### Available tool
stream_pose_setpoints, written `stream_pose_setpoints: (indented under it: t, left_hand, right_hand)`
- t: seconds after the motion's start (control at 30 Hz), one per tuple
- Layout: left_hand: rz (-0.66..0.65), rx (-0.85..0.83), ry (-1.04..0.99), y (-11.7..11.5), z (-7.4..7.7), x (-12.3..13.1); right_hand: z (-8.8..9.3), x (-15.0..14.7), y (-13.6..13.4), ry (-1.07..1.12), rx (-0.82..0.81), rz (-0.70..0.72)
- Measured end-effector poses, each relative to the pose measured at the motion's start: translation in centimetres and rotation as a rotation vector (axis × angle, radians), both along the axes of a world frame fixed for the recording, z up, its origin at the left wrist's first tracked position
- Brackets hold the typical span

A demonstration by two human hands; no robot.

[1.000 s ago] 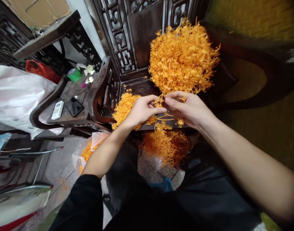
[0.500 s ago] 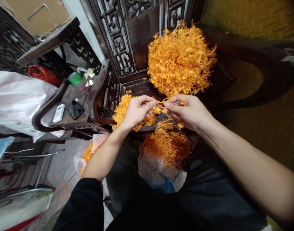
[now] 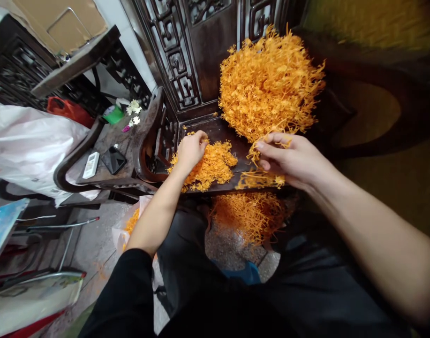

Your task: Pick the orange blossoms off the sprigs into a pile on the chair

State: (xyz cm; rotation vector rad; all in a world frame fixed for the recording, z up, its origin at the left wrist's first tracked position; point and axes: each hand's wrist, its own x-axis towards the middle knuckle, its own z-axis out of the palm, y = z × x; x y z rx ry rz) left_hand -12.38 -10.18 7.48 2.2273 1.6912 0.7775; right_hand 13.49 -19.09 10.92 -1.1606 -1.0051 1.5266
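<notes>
Nearest, well below the large orange mound, dark trousers are seen with the legs parted, and a blue object is partly hidden between them. Directly below the mound, past the front edge of the dark wooden seat, a heap of thin orange stems is seen, its support hidden. To the lower left of the mound, a translucent plastic bag with orange bits in it is partly covered by the left forearm.

Just in front of the mound, orange strands are pinched between the thumb and fingers of the right hand. Beneath that hand, 1 blurred cluster is seen; whether it is hung from the hand or laid on the seat cannot be told. Left of the mound, the left hand is held with curled fingers over the far left part of a low orange pile; whether anything is gripped in it cannot be told. The pile is spread on the seat, apart from the mound.

Farther left of the mound, 1 white device and 1 black device are laid side by side on a wooden surface, with a green roll and white flowers beyond them. Behind the mound, a carved backrest is seen.
</notes>
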Motion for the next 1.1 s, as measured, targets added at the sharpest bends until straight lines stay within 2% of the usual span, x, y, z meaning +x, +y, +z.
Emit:
stream_pose_setpoints:
  t: [0.07,0.13,0.3,0.33,0.4,0.5,0.57,0.63,0.73,0.8,0.83,0.93,1.0,1.07,1.1]
  left_hand:
    - [-0.001,-0.002,0.128,0.9,-0.5,-0.3]
    - [-0.023,-0.033,0.15,1.6,-0.7,-0.9]
    - [0.02,-0.012,0.231,1.5,0.0,-1.7]
    - [0.02,-0.011,0.205,1.1,0.3,-1.4]
    - [-0.057,-0.046,0.015,-0.1,0.9,-0.2]
    - [-0.291,-0.252,-0.417,-2.5,1.9,2.5]
    - [-0.362,-0.38,-0.546,-4.2,2.7,4.0]
    - [-0.33,-0.422,-0.564,-5.5,3.6,4.8]
    - [-0.21,-0.381,-0.565,-6.4,4.5,4.4]
    - [-0.152,-0.341,-0.526,-6.0,4.3,3.6]
    - [-0.135,-0.313,-0.463,-5.5,3.9,3.1]
    - [-0.101,-0.172,-0.129,-3.5,2.1,2.0]
    - [-0.057,-0.068,0.064,-2.4,1.1,1.6]
    - [-0.074,-0.043,0.069,-2.0,0.7,1.7]
    - [-0.142,-0.076,-0.004,-2.1,0.7,2.0]
  right_hand:
    - [-0.1,-0.4,0.1,-0.006,-0.031,0.019]
    - [-0.2,-0.5,0.4,-0.004,-0.059,0.024]
    - [-0.8,-0.3,1.0,0.01,-0.09,0.045]
    - [-0.9,-0.4,1.1,0.009,-0.083,0.053]
    - [-1.1,-0.9,1.0,0.005,-0.059,0.067]
    - [-1.3,-1.9,0.8,-0.034,0.007,0.072]
    - [-1.2,-2.3,0.8,-0.136,0.064,0.051]
    - [-0.7,-2.1,1.0,-0.271,0.089,0.01]
    - [0.1,-0.8,1.6,-0.355,0.07,-0.16]
    - [0.5,0.2,1.9,-0.271,0.016,-0.244]
    - [0.5,0.6,1.9,-0.21,-0.02,-0.23]
    - [0.4,0.7,1.7,-0.053,-0.107,-0.038]
    - [0.0,0.2,1.5,-0.012,-0.097,0.066]
    - [-0.4,-0.4,1.5,0.021,-0.071,0.108]
    - [-0.7,-0.6,1.6,0.039,-0.058,0.123]
